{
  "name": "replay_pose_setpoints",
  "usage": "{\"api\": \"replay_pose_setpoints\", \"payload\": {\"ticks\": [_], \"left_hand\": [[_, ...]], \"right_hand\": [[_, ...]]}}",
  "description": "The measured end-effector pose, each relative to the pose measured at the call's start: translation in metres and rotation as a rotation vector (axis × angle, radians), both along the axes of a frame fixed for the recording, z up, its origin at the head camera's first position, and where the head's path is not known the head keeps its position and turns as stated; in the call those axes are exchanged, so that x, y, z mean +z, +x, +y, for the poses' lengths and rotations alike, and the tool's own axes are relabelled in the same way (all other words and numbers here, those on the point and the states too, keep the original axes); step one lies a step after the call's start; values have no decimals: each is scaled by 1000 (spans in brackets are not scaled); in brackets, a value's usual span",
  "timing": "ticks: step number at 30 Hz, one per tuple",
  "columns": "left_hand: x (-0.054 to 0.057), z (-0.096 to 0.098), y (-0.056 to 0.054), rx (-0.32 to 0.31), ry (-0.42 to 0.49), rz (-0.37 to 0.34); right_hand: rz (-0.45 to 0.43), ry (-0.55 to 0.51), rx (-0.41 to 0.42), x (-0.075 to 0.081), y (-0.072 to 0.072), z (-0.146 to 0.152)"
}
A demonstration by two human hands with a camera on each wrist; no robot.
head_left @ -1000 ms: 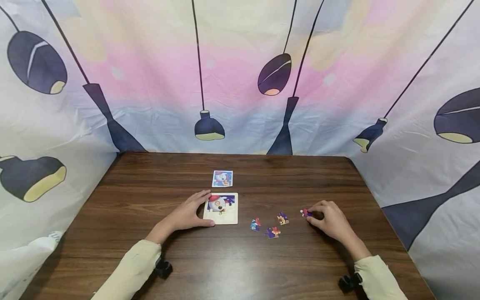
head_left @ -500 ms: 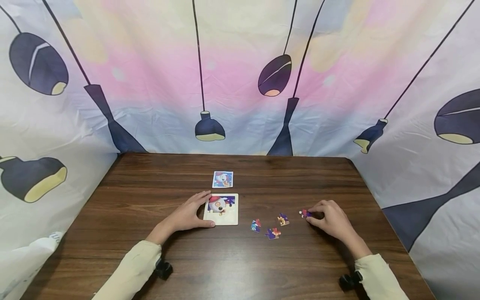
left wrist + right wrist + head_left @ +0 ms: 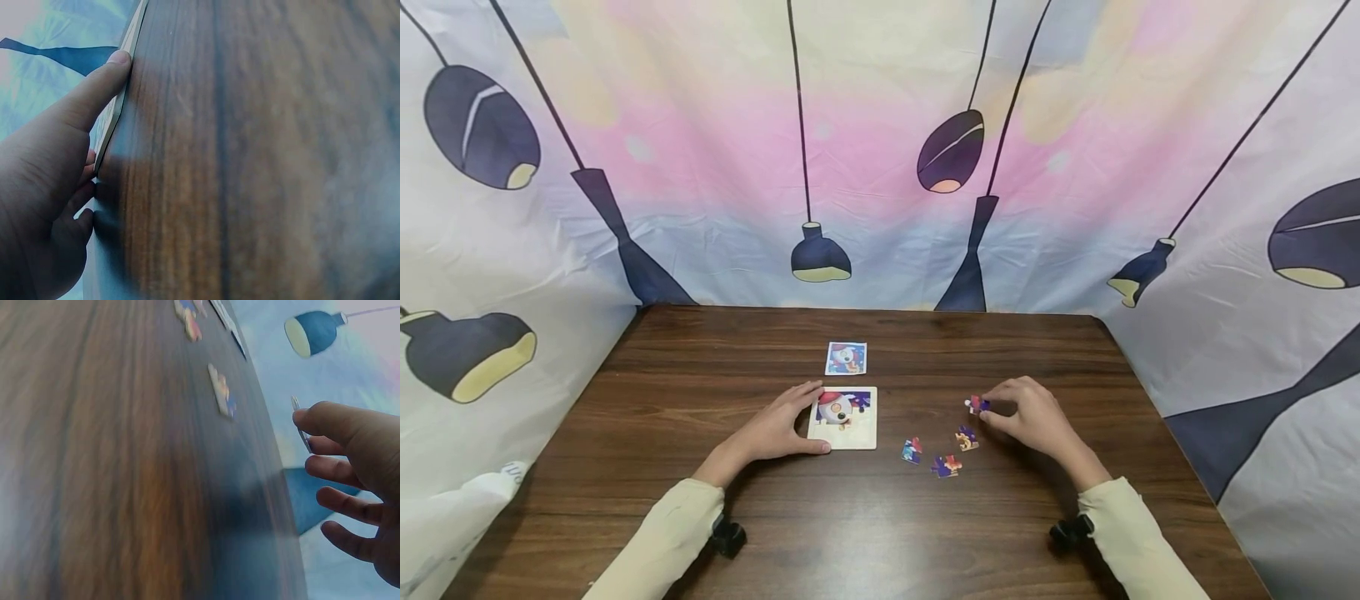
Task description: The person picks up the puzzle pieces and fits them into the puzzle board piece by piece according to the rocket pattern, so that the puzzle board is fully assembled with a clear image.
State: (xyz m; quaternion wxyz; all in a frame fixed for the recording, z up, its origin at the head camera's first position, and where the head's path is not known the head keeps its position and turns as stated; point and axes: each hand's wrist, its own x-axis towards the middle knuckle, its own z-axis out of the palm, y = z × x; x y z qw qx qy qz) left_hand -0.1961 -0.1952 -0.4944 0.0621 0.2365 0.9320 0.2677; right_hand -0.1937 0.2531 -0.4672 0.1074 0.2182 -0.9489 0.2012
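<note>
My left hand (image 3: 775, 427) holds the left side of a square puzzle board (image 3: 862, 435), thumb at the near corner and fingers at the far one. In the left wrist view the thumb (image 3: 109, 81) lies on the board's edge. A white character's face fills the board's upper part; its lower part is bare. My right hand (image 3: 1033, 419) pinches a red and purple puzzle piece (image 3: 974, 405) between thumb and fingers. From the right wrist this piece (image 3: 301, 428) shows edge-on, raised off the table. Three loose pieces lie between the hands: one blue and red (image 3: 912, 451), two purple and orange (image 3: 947, 467).
Behind the board lies a small square picture card (image 3: 846, 358) with the same character. All of it is on a dark wooden table (image 3: 880, 533). A cloth printed with lamps (image 3: 880, 150) hangs round the table's back and sides.
My right hand has moved left and a little away from me, carrying the pinched piece above the loose ones. The left hand and the board have stayed in place.
</note>
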Motion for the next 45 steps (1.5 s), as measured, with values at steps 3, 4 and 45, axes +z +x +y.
{"api": "replay_pose_setpoints", "payload": {"ticks": [3,4,45], "left_hand": [[0,0,0,-2,3,-2],[0,0,0,-2,2,-1],[2,1,3,16,-15,-19]], "right_hand": [[5,2,35,4,-5,-13],[5,4,45,5,-6,-18],[-49,84,274,-6,-26,-163]]}}
